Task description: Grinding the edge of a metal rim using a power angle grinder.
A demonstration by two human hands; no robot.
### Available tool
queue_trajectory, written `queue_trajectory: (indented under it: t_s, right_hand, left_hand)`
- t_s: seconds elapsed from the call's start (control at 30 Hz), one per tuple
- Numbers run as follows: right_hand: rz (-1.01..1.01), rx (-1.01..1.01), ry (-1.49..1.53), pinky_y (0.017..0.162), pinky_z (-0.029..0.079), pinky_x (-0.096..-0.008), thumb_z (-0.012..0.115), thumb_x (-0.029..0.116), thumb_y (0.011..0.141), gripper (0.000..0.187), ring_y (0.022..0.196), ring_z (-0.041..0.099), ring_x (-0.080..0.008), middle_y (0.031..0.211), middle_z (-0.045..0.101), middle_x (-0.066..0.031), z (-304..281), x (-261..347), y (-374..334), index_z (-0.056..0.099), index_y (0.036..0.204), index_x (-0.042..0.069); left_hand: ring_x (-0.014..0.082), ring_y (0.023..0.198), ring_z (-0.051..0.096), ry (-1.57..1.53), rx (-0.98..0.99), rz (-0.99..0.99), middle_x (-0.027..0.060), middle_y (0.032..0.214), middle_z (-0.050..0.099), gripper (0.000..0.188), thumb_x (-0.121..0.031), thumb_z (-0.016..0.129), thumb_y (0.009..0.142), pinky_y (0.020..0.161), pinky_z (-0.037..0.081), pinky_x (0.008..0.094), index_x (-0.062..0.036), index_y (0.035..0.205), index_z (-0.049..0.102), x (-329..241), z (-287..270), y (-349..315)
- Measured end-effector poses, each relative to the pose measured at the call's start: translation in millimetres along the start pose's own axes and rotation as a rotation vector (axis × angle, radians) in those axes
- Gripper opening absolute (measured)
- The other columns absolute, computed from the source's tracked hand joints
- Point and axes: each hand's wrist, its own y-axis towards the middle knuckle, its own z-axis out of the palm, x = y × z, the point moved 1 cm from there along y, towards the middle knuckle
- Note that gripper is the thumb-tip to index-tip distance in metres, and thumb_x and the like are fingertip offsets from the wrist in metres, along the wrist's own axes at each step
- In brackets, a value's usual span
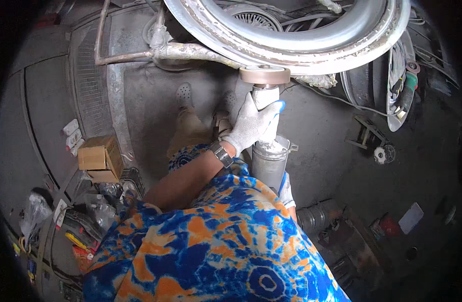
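Note:
I hold a large electric grinder (pixel 269 163) with a grey metal body, a white neck and a flat, pale brown disc (pixel 265 76) at its far end. My left hand (pixel 252 122), in a whitish knit glove with blue fingertips, is wrapped round the neck just behind the disc. At the rear right side of the body is my right hand (pixel 287 192), also gloved; the grinder hides most of its fingers. The disc is at the near lower edge of a big silver wheel rim (pixel 311 53); whether they touch I cannot tell.
A rusty pipe frame (pixel 193 51) props up the rim's left side. A smaller green-handled angle grinder (pixel 408 90) hangs at the right. An open cardboard box (pixel 97 160) stands at the left, near plastic bags and tools. Cables (pixel 341 103) trail beneath the rim; metal parts (pixel 321 217) lie at lower right.

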Motion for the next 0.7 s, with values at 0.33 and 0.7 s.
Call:
queue_trajectory:
  t_s: [0.33, 0.7]
  right_hand:
    - [-0.033, 0.083, -0.183, 0.117, 0.039, -0.0344, 0.032, 0.055, 0.111, 0.071, 0.133, 0.056, -0.0239, 0.147, 0.059, -0.0117, -19.8, -4.1, 21.2, 0.053, 0.149, 0.0]
    - [-0.062, -0.019, -0.163, 0.108, 0.048, -0.0353, 0.031, 0.051, 0.111, 0.066, 0.123, 0.065, -0.0252, 0.138, 0.066, -0.0125, -37.1, 24.9, -1.1, 0.058, 0.144, 0.001]
  left_hand:
    - [0.0083, 0.089, 0.065, -0.108, 0.0, -0.007, 0.0024, 0.104, 0.064, 0.035, -0.018, 0.073, 0.099, 0.074, 0.058, 0.0262, -0.0054, 0.125, 0.053, -17.4, -7.7, -6.5]
    - [0.0082, 0.09, 0.065, -0.088, -0.007, 0.033, 0.0025, 0.104, 0.064, 0.035, -0.019, 0.073, 0.099, 0.074, 0.057, 0.0261, -0.0055, 0.124, 0.054, 1.0, 26.2, -0.2]
